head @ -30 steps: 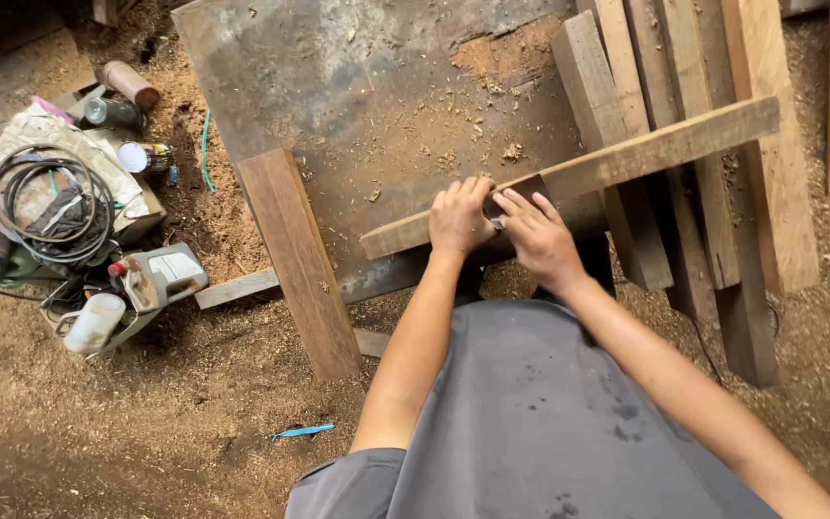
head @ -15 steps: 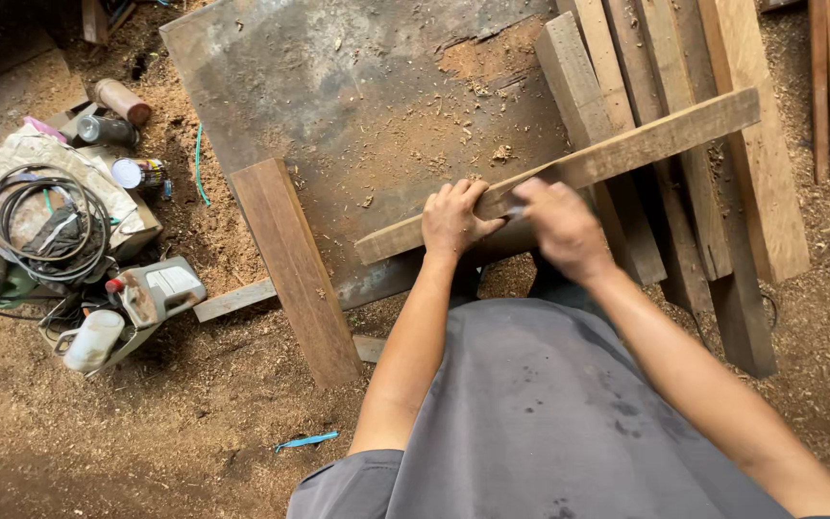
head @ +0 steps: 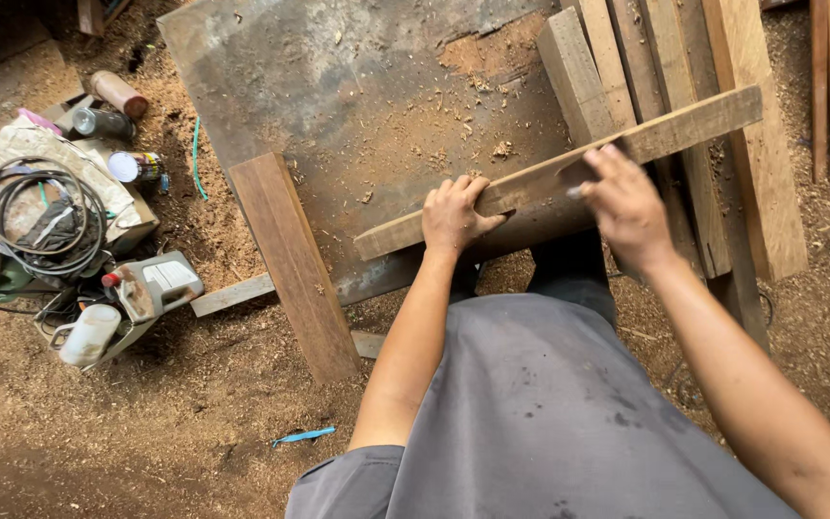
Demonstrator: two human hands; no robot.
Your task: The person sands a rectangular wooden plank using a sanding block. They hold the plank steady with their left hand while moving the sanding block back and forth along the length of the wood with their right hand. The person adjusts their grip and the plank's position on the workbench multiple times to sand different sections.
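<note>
Now the right hand (head: 626,207) sits farther out along the long wooden batten (head: 554,173) than it did half a second ago, when it lay closer to the left hand (head: 453,213); a second ago the two hands were almost touching near the middle of the piece. The batten lies slantwise across the sawdust-strewn metal-topped workbench (head: 357,86), its lower end toward the person and its upper end resting over the stack of planks (head: 665,58) on the right. The left hand has stayed in much the same spot, fingers curled over the batten's upper edge and thumb along the near edge, clamping it down. The right hand rests on the batten with fingers drawn together and bent; a small pale thing seems to poke out at its thumb, but what it is cannot be told. A broad reddish board (head: 295,264) leans off the bench's near-left edge, unmoved across the frames. On the sawdust floor at left, a coil of black cable (head: 36,216) lies on a sack, with a grey power tool (head: 151,288) just below it and several spray cans (head: 112,91) above; a blue pencil-like stick (head: 305,435) lies near the person's grey shirt.
</note>
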